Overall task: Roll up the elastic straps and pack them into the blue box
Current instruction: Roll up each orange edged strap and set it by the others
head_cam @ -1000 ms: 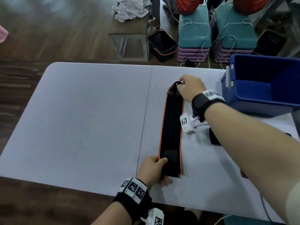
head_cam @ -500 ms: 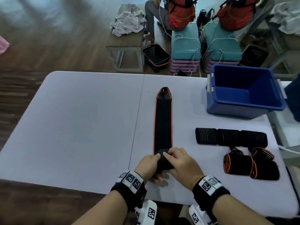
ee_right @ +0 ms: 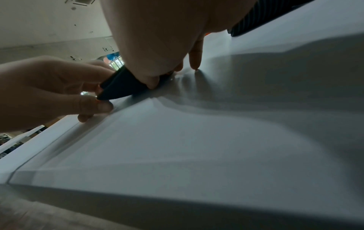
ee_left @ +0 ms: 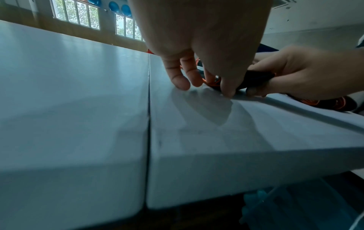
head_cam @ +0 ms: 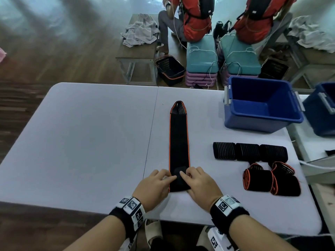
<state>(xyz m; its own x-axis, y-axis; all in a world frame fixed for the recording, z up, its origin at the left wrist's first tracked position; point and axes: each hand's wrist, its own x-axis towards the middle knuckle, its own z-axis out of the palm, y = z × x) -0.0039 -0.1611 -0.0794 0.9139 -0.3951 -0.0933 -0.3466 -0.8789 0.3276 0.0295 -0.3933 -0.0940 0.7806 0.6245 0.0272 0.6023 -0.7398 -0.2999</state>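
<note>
A long black elastic strap with orange edges (head_cam: 178, 138) lies flat on the white table (head_cam: 90, 142), running away from me. Its near end (ee_right: 120, 87) is folded over into the start of a roll. My left hand (head_cam: 155, 187) pinches that near end from the left, and my right hand (head_cam: 197, 185) pinches it from the right. In the left wrist view the folded end (ee_left: 254, 80) shows dark between both hands. The blue box (head_cam: 261, 107) stands open at the table's far right, with nothing visible inside.
Three black rolled straps (head_cam: 250, 152) lie in a row right of the flat strap, and two orange-edged rolls (head_cam: 272, 180) sit nearer me. A second blue box (head_cam: 324, 109) is at the right edge. Beyond the table sit benches, baskets, stacked cushions and seated people.
One second ago my right hand held the strap's far tip; it came back to the near end beside my left hand. Both hands now pinch the folded near end.
</note>
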